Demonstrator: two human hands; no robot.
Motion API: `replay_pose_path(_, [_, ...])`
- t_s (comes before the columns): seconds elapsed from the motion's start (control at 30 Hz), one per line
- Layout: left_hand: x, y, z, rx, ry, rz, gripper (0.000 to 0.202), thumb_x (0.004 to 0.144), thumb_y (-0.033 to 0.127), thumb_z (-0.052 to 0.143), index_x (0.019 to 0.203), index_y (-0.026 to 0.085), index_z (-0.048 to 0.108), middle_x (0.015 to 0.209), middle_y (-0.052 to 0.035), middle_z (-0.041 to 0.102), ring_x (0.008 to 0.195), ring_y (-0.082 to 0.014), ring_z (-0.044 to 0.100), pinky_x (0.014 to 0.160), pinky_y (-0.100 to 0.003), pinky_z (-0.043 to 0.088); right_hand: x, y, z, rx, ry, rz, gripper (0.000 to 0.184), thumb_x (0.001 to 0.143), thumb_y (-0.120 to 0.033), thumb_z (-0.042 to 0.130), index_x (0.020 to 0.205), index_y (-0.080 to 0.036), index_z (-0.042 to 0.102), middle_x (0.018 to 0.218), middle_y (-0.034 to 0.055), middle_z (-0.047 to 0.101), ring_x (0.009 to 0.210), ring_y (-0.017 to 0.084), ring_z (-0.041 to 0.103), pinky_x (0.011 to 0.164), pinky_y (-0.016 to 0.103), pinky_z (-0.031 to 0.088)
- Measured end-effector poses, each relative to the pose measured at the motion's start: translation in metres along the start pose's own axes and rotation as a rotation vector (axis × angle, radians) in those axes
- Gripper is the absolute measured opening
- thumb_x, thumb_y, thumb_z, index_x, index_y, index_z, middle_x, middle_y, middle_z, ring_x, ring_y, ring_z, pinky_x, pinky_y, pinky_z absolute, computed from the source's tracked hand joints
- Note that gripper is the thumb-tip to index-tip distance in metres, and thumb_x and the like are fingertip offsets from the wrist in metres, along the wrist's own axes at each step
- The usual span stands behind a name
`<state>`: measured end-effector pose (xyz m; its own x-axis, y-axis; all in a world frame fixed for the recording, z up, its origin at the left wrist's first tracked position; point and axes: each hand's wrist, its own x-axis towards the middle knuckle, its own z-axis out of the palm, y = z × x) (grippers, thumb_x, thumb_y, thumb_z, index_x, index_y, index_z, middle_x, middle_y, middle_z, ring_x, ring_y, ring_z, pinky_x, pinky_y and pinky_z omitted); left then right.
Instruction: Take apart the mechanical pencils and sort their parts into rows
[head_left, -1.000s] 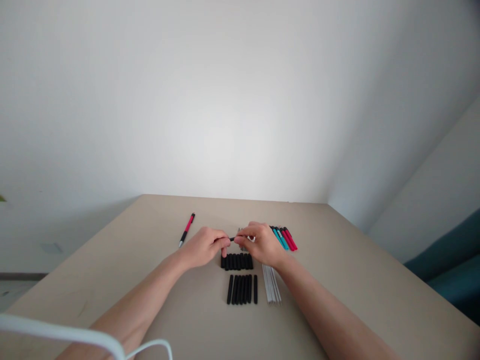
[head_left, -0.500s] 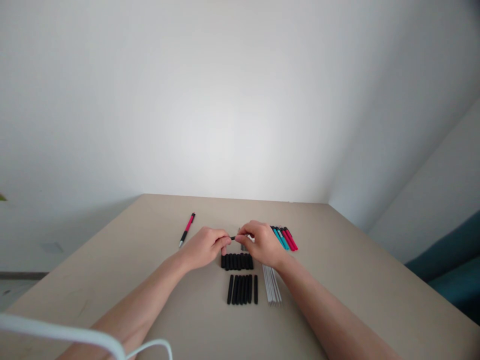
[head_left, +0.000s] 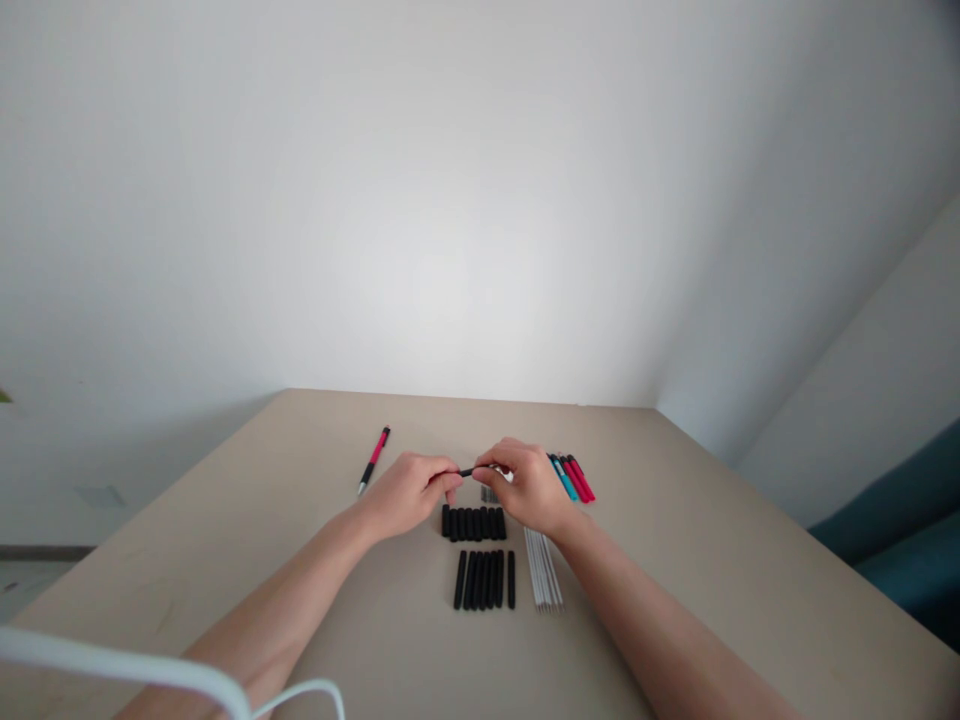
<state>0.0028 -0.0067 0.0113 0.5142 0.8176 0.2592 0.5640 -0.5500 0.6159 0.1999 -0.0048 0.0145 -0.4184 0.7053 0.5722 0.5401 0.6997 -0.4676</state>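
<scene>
My left hand (head_left: 409, 492) and my right hand (head_left: 526, 484) meet just above the table, both pinched on one thin black pen part (head_left: 466, 472) that bridges the gap between their fingertips. Below the hands lie two rows of short black pen sleeves, the far row (head_left: 472, 523) and the near row (head_left: 484, 579). A bundle of white refills (head_left: 542, 569) lies under my right wrist. Teal and red pen barrels (head_left: 571, 478) lie right of my right hand. Small parts behind my right fingers are mostly hidden.
A single assembled red and black pen (head_left: 373, 458) lies apart at the far left on the beige table (head_left: 675, 560). A white cable (head_left: 172, 675) crosses the lower left corner. A white wall stands behind the table; dark teal upholstery (head_left: 900, 540) is at the right.
Both hands have lifted very slightly and shifted a little away from me, still pinching the same black part. Everything on the table has stayed put.
</scene>
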Motion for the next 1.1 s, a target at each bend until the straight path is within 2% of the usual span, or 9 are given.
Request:
replay_pose_path(0.13, [-0.0001,-0.0006,0.0004,-0.008,0.011,0.021,0.032,0.09,0.026,0.041,0.07,0.018,0.064,0.065,0.0019,0.067,0.055,-0.01,0.053,0.06,-0.02,0.036,-0.0006,-0.0001,-0.0007,0.014,-0.006,0.007,0.015,0.083,-0.027,0.057,0.077,-0.018,0.067,0.069,0.002,0.065,0.065,0.013,0.054,0.062,0.024,0.039])
replay_pose_path(0.3, [0.0004,-0.0031,0.0027,-0.031,0.062,0.045,0.018,0.086,0.025,0.05,0.076,0.018,0.063,0.07,0.0023,0.066,0.06,-0.0097,0.054,0.061,-0.019,0.037,-0.0005,0.001,0.0015,-0.052,-0.11,0.084,0.037,0.089,-0.034,0.047,0.061,-0.016,0.064,0.053,0.0003,0.059,0.051,0.01,0.049,0.053,0.023,0.033])
replay_pose_path(0.53, [-0.0005,-0.0046,0.0027,-0.012,0.029,0.067,0.026,0.088,0.024,0.046,0.069,0.018,0.062,0.062,0.0036,0.062,0.052,-0.0078,0.046,0.055,-0.019,0.033,-0.0005,0.0028,0.0023,0.003,-0.028,0.029,0.012,0.081,-0.021,0.058,0.073,-0.018,0.066,0.067,0.0014,0.064,0.062,0.012,0.054,0.06,0.023,0.037])
replay_pose_path(0.67, [-0.001,-0.0045,0.0024,-0.003,0.021,0.061,0.029,0.09,0.025,0.044,0.07,0.018,0.063,0.06,0.0036,0.061,0.048,-0.0076,0.041,0.052,-0.02,0.03,-0.0009,0.0023,0.0015,0.034,0.033,0.006,0.008,0.079,-0.018,0.06,0.074,-0.018,0.065,0.067,0.0014,0.063,0.062,0.013,0.053,0.06,0.023,0.038])
replay_pose_path(0.77, [-0.0015,-0.0036,0.0022,-0.005,0.027,0.077,0.028,0.09,0.026,0.042,0.072,0.017,0.061,0.062,0.0026,0.062,0.05,-0.0081,0.044,0.053,-0.02,0.032,-0.0007,0.0,0.0002,0.046,0.039,-0.006,0.008,0.08,-0.021,0.059,0.076,-0.018,0.066,0.067,0.0015,0.063,0.061,0.012,0.051,0.059,0.023,0.037])
replay_pose_path(0.83, [-0.0017,-0.003,0.0022,0.013,0.048,0.102,0.024,0.09,0.026,0.043,0.074,0.017,0.059,0.063,0.0018,0.061,0.053,-0.0089,0.047,0.055,-0.02,0.033,-0.0006,-0.001,-0.0001,0.031,-0.012,0.015,0.015,0.082,-0.025,0.057,0.072,-0.017,0.065,0.062,0.0004,0.06,0.055,0.01,0.047,0.055,0.022,0.034])
replay_pose_path(0.97, [-0.0016,-0.003,0.0029,0.083,0.09,0.13,0.022,0.089,0.028,0.044,0.076,0.017,0.057,0.062,0.0019,0.056,0.055,-0.0097,0.046,0.056,-0.021,0.033,-0.0011,-0.0002,0.0014,-0.013,-0.115,0.096,0.04,0.087,-0.034,0.048,0.053,-0.015,0.057,0.044,-0.003,0.045,0.044,0.007,0.034,0.046,0.023,0.024])
replay_pose_path(1.1, [-0.0014,-0.0032,0.0038,0.111,0.052,0.125,0.023,0.09,0.03,0.043,0.078,0.018,0.057,0.059,0.0036,0.049,0.052,-0.0092,0.039,0.052,-0.021,0.029,-0.0012,0.0015,0.001,0.034,-0.133,0.075,0.037,0.087,-0.033,0.049,0.055,-0.015,0.057,0.047,-0.0029,0.047,0.046,0.008,0.037,0.047,0.022,0.026])
